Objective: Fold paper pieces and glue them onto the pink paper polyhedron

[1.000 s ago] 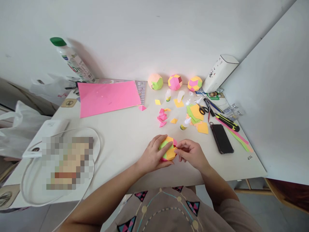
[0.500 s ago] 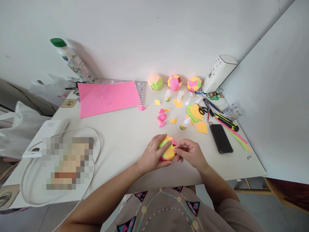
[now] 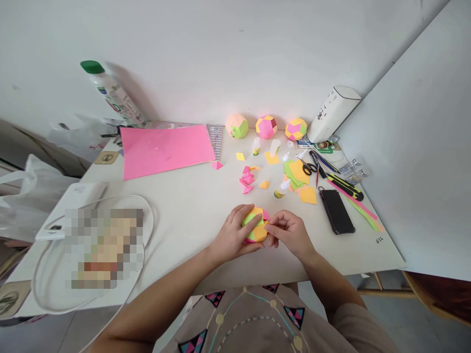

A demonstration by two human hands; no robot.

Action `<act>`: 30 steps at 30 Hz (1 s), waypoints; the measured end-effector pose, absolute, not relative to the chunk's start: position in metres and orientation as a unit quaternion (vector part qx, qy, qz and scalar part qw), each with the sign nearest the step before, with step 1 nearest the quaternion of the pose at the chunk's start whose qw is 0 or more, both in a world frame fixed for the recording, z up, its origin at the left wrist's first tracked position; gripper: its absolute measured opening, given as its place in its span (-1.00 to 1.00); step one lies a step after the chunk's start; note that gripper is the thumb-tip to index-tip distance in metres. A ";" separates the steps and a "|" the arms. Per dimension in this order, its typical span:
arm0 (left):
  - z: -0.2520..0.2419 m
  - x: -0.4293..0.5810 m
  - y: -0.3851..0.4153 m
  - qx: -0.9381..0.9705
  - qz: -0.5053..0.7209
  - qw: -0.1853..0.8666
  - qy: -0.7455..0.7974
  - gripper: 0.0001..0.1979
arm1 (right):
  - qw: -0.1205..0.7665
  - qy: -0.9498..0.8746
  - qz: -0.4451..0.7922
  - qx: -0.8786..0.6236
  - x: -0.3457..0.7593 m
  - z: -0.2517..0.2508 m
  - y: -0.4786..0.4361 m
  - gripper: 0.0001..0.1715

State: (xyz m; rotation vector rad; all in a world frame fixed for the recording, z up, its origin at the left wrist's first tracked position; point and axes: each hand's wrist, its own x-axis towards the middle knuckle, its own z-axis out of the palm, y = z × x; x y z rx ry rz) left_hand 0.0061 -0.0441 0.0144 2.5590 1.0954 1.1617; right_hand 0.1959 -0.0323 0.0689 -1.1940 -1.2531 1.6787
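Note:
A multicoloured paper ball [image 3: 259,231], with yellow, green and pink faces, is held just above the table near its front edge. My left hand [image 3: 235,231] wraps round its left side, thumb below and fingers over the top. At the ball's right side my right hand [image 3: 289,231] has thumb and index finger pinched together at a gap in the paper; what lies between the fingertips is too small to make out. Beyond the ball lie folded pink pieces [image 3: 247,180], a folded orange piece [image 3: 264,185] and a glue bottle [image 3: 281,189].
Three finished paper balls [image 3: 266,127] stand by the wall. Sticky notes [image 3: 308,194], scissors [image 3: 309,168], cutters [image 3: 345,186] and a black phone [image 3: 337,211] lie to the right. A pink sheet [image 3: 167,151] and a white cable [image 3: 151,215] are on the left.
The camera view has shifted very slightly. Both hands keep nearly the same hold and place at the ball.

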 end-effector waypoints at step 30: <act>0.013 0.008 -0.047 0.849 0.369 0.037 0.377 -0.26 | 0.360 -0.516 0.608 -0.484 0.194 0.068 -0.036 -0.71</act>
